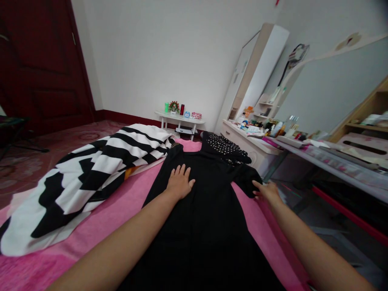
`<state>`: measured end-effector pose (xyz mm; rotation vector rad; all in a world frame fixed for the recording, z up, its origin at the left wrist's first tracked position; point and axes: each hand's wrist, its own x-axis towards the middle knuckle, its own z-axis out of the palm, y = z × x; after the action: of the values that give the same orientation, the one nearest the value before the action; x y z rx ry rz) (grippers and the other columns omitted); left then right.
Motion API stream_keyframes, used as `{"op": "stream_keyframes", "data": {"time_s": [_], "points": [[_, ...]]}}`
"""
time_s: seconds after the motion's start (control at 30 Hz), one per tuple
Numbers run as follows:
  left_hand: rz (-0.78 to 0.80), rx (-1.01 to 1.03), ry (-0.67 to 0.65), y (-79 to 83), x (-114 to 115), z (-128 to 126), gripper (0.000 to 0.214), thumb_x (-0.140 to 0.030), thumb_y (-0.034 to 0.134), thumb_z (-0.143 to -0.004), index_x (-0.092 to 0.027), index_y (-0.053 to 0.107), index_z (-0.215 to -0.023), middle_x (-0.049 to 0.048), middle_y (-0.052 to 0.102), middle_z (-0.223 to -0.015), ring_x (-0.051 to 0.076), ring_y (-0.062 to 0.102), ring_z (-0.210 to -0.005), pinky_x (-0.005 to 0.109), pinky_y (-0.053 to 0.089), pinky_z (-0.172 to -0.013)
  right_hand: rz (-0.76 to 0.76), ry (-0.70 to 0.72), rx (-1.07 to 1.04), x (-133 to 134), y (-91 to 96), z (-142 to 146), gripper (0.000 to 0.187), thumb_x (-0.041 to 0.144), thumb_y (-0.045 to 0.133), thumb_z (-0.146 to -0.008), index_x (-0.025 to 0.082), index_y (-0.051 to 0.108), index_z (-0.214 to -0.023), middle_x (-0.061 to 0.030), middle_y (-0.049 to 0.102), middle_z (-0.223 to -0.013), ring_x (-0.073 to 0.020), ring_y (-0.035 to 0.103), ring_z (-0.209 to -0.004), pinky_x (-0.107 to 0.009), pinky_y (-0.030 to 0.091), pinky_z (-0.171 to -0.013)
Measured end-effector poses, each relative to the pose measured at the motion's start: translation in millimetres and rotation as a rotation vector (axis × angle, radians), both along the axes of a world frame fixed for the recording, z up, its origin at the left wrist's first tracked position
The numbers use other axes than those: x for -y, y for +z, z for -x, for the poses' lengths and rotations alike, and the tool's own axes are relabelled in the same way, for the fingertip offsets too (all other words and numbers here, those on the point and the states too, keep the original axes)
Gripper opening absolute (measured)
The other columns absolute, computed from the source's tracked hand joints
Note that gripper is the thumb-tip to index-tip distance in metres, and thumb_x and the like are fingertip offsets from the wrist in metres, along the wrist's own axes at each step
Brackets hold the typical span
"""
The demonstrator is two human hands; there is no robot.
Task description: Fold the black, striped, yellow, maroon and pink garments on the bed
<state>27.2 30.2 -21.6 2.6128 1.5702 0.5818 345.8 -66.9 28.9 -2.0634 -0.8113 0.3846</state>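
Note:
A black dress [206, 210] with short sleeves lies spread over a pink bedspread [141, 188], its neckline toward the far end. My left hand [180, 182] rests flat on the upper part of the dress, fingers stretched out. At the right, my right hand [268, 191] grips the hem of the right-hand sleeve [249, 178] between thumb and fingers. The other sleeve is partly out of sight beside the striped blanket.
A black-and-white patterned blanket [100, 165] is heaped on the left. Folded dark clothes with white dots [222, 145] lie beyond the dress. A cluttered dressing table [251, 139] and a desk [333, 161] stand close on the right. A small white table [178, 117] is by the wall.

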Motion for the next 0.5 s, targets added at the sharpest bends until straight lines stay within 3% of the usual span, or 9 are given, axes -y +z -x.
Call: {"op": "stream_keyframes", "data": {"time_s": [0.1, 0.2, 0.3, 0.37, 0.43, 0.5], "points": [[-0.008, 0.009, 0.000, 0.1, 1.8, 0.9, 0.061, -0.050, 0.036, -0.089, -0.017, 0.038, -0.141, 0.0136, 0.030, -0.150, 0.033, 0.024, -0.138, 0.049, 0.019, -0.111, 0.077, -0.038, -0.073, -7.0, -11.0, -7.4, 0.027, 0.027, 0.070, -0.073, 0.012, 0.057, -0.092, -0.0060, 0.061, -0.063, -0.0162, 0.058, -0.053, -0.032, 0.054, -0.050], [-0.017, 0.026, -0.008, -1.4, 2.3, 1.7, 0.059, -0.048, 0.038, -0.090, -0.017, 0.039, -0.140, 0.0143, 0.032, -0.148, 0.034, 0.026, -0.137, 0.050, 0.021, -0.110, 0.116, -0.038, -0.051, -8.6, -0.3, -12.3, 0.014, 0.019, 0.069, -0.071, 0.014, 0.058, -0.077, -0.0065, 0.058, -0.057, -0.0191, 0.060, -0.056, -0.034, 0.053, -0.054], [-0.049, 0.049, -0.010, -0.5, 2.7, 1.7, 0.056, -0.044, 0.042, -0.089, -0.016, 0.042, -0.138, 0.0155, 0.037, -0.145, 0.035, 0.031, -0.134, 0.051, 0.025, -0.109, 0.114, -0.110, 0.297, -10.7, 42.5, -24.8, 0.010, 0.009, 0.066, -0.068, 0.015, 0.062, -0.075, -0.0132, 0.062, -0.070, -0.0295, 0.064, -0.077, -0.042, 0.050, -0.066], [-0.087, 0.066, -0.049, 3.7, 4.6, 1.8, 0.049, -0.037, 0.044, -0.089, -0.015, 0.047, -0.133, 0.0157, 0.042, -0.141, 0.034, 0.036, -0.131, 0.049, 0.029, -0.108, 0.006, -0.193, 0.640, -17.1, 82.3, -24.3, 0.016, 0.005, 0.062, -0.067, 0.012, 0.065, -0.081, -0.0184, 0.064, -0.086, -0.0354, 0.061, -0.093, -0.046, 0.045, -0.073], [-0.131, 0.090, -0.196, 10.8, 8.7, 2.5, 0.040, -0.029, 0.042, -0.090, -0.016, 0.054, -0.126, 0.0135, 0.048, -0.135, 0.028, 0.043, -0.125, 0.042, 0.034, -0.106, -0.167, -0.182, 0.811, -27.9, 121.9, -5.6, 0.021, 0.005, 0.054, -0.071, 0.005, 0.066, -0.087, -0.0231, 0.061, -0.098, -0.0354, 0.057, -0.101, -0.043, 0.041, -0.076], [-0.177, 0.112, -0.433, 19.0, 14.8, 3.7, 0.034, -0.025, 0.040, -0.092, -0.019, 0.059, -0.120, 0.0092, 0.053, -0.129, 0.021, 0.049, -0.118, 0.034, 0.039, -0.102, -0.318, -0.059, 0.904, -38.3, 154.7, 34.0, 0.031, 0.010, 0.039, -0.079, 0.000, 0.065, -0.093, -0.0211, 0.058, -0.105, -0.0272, 0.053, -0.109, -0.036, 0.037, -0.081]]}}
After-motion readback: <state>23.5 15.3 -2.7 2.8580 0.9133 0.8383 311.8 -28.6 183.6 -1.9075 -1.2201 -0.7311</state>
